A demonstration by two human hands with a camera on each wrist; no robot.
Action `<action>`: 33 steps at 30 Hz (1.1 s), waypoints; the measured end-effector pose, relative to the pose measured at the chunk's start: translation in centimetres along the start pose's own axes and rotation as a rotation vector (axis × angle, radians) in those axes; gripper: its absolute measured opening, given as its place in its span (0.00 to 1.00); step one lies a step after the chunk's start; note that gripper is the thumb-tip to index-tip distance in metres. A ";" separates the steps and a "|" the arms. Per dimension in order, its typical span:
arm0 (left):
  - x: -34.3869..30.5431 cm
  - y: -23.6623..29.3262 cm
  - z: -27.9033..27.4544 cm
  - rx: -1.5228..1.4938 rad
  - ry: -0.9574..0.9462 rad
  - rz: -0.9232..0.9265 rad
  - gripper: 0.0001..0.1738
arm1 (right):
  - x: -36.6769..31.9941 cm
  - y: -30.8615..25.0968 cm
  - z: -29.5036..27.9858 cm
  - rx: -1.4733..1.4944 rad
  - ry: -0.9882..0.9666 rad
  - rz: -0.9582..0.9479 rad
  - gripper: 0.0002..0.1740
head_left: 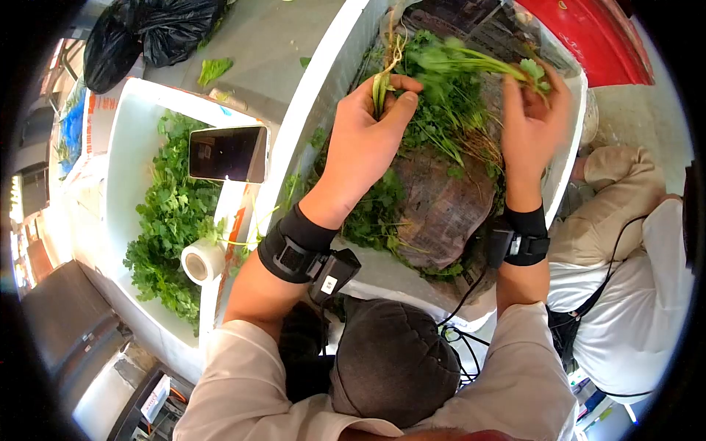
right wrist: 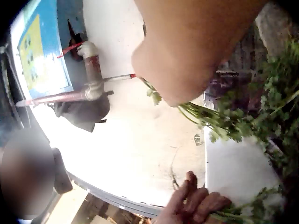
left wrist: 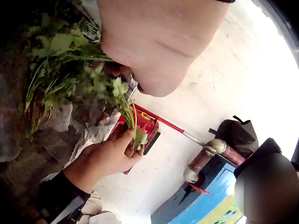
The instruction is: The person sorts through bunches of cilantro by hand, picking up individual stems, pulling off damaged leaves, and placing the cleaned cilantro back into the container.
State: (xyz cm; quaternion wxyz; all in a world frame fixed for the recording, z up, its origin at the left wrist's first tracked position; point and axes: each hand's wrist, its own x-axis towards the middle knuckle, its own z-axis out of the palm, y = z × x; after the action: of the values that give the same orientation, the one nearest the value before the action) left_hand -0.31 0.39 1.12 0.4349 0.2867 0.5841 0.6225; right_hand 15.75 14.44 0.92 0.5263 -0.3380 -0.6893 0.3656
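Over the large white foam box [head_left: 312, 81], my left hand [head_left: 368, 128] pinches a few pale, wilted stems with stringy roots at the top. Opposite it, my right hand [head_left: 537, 121] grips a small bunch of coriander [head_left: 482, 60] by its stems, and the leafy end reaches left, blurred. In the left wrist view the right hand [left wrist: 105, 156] has its fingers curled round green stems. Below both hands lies more coriander [head_left: 448, 110] with thin brown roots, beside a newspaper-covered bundle [head_left: 445, 209].
At left, a second white foam box [head_left: 121, 158] holds loose coriander [head_left: 165, 220]. A phone [head_left: 228, 153] and a white roll [head_left: 202, 262] rest along its edge. Black plastic bags [head_left: 151, 37] lie behind. A red container [head_left: 588, 37] stands far right, and another person's leg [head_left: 621, 180] is near.
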 end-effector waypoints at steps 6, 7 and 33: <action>0.1 -1.0 0.5 0.340 0.047 0.291 0.15 | -1.0 0.2 0.2 -0.032 -0.337 0.085 0.37; 0.1 -1.2 0.5 0.339 0.046 0.290 0.15 | -1.0 -0.3 0.4 0.033 -0.382 0.083 0.38; -0.1 -0.9 0.6 -0.300 -0.110 -0.289 0.09 | -1.6 -0.5 0.6 0.298 -0.727 0.303 0.20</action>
State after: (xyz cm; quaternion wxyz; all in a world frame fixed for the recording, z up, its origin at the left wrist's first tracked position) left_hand 0.41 0.56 0.34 0.5887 0.1657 0.4953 0.6169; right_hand 15.47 12.71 0.43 0.2320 -0.2047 -0.7124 0.6300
